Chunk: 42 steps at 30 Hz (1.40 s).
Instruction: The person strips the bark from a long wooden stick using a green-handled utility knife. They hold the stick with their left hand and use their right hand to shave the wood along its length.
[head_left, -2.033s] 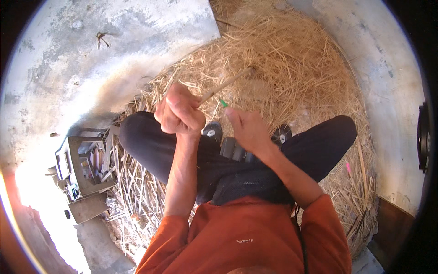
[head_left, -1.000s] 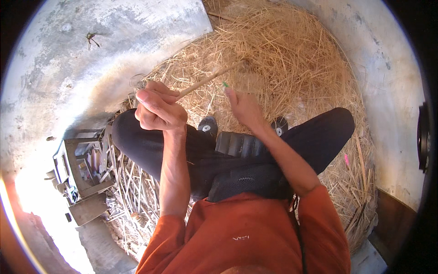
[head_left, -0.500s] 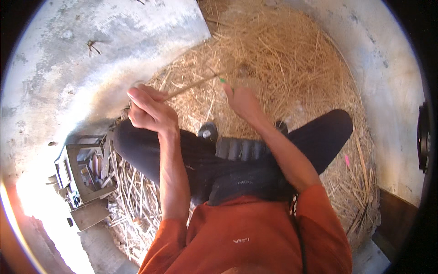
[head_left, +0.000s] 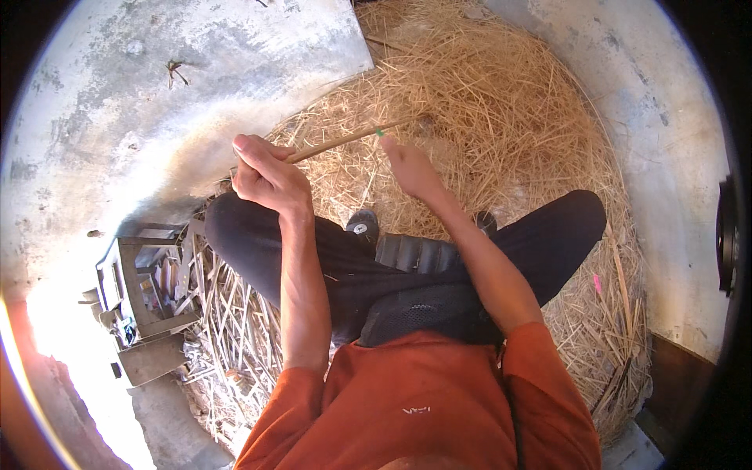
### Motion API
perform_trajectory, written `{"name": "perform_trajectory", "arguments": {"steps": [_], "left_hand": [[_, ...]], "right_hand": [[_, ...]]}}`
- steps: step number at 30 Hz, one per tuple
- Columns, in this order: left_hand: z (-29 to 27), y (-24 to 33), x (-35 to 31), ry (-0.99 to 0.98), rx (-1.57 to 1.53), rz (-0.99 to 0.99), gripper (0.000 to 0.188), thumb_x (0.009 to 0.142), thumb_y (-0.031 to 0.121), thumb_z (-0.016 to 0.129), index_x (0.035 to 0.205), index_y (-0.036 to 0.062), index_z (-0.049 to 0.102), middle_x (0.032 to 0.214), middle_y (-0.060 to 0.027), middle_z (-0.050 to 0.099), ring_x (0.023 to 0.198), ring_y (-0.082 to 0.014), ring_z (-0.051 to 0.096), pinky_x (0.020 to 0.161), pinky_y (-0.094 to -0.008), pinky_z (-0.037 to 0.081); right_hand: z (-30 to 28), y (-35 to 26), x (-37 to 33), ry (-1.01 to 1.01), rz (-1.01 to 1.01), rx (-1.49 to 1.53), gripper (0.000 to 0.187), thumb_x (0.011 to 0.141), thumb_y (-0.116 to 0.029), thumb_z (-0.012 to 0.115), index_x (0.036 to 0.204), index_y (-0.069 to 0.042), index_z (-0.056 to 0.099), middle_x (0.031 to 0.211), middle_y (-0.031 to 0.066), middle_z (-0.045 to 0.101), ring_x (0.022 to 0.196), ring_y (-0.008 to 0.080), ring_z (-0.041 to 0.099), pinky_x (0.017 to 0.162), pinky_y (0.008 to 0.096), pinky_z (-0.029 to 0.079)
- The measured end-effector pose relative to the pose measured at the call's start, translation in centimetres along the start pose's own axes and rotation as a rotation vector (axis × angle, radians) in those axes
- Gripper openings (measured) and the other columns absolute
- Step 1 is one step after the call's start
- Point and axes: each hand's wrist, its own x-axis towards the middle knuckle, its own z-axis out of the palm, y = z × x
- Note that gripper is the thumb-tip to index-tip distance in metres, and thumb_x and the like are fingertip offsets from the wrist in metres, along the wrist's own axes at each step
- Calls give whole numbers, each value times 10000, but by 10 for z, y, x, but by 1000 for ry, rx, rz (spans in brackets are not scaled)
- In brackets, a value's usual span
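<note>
My left hand [head_left: 270, 176] is closed around the near end of a thin brown stick [head_left: 333, 144], which slants up to the right above the straw. My right hand [head_left: 411, 168] is closed, thumb forward, just below the stick's far half. A small green-tipped tool [head_left: 381, 133] shows at that thumb, against the stick; my fingers hide most of it, so its exact kind is unclear. Both hands are in front of my crossed legs [head_left: 548, 235], in dark trousers.
Loose straw-like shavings [head_left: 501, 102] cover the floor ahead, with thicker strips [head_left: 243, 337] at my left. A wooden frame box [head_left: 149, 286] stands beside them. Pale walls [head_left: 666, 157] curve around, and a pale board [head_left: 204, 63] juts in at upper left.
The green-tipped tool has come up against the stick; a thin dark point that stuck out beyond it no longer shows. My left hand has shifted slightly right.
</note>
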Motion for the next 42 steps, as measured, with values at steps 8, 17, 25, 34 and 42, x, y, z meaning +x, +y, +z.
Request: {"name": "perform_trajectory", "arguments": {"steps": [8, 17, 25, 34, 42], "left_hand": [[6, 6, -1, -44, -113, 69, 557, 1006, 219, 336, 503, 8, 447, 418, -53, 462, 374, -103, 438, 401, -240, 304], [8, 12, -4, -161, -188, 116, 548, 980, 236, 381, 493, -2, 459, 429, -72, 477, 373, -122, 456, 393, -235, 306], [7, 18, -15, -220, -491, 120, 463, 893, 205, 411, 486, -11, 458, 412, -88, 438, 352, -167, 462, 341, -268, 335], [12, 26, -24, -203, -307, 153, 450, 881, 174, 378, 456, 31, 401, 392, -81, 431, 328, -152, 429, 328, -255, 317], [15, 24, -20, -154, -262, 122, 436, 883, 149, 362, 460, 44, 380, 380, -83, 398, 317, -148, 393, 333, -261, 303]], "right_hand": [[-24, 203, 32, 3, 285, -575, 558, 940, -483, 329, 1101, -40, 628, 1077, 248, 615, 1044, 383, 576, 880, 459, 450], [-33, -22, -40, 106, -161, 177, 423, 967, -347, 423, 833, 30, 561, 637, 170, 516, 574, 239, 455, 601, 377, 398], [-46, -72, -95, -98, -250, 136, 420, 966, -346, 408, 800, 7, 561, 584, 238, 527, 578, 429, 548, 542, 497, 413], [-28, -34, -84, 73, -223, -9, 397, 958, -320, 422, 769, -8, 577, 628, 246, 568, 626, 447, 573, 574, 518, 448], [-19, -13, -64, 154, -296, -13, 376, 948, -302, 453, 751, -2, 565, 564, 229, 543, 522, 436, 545, 491, 498, 428]]}}
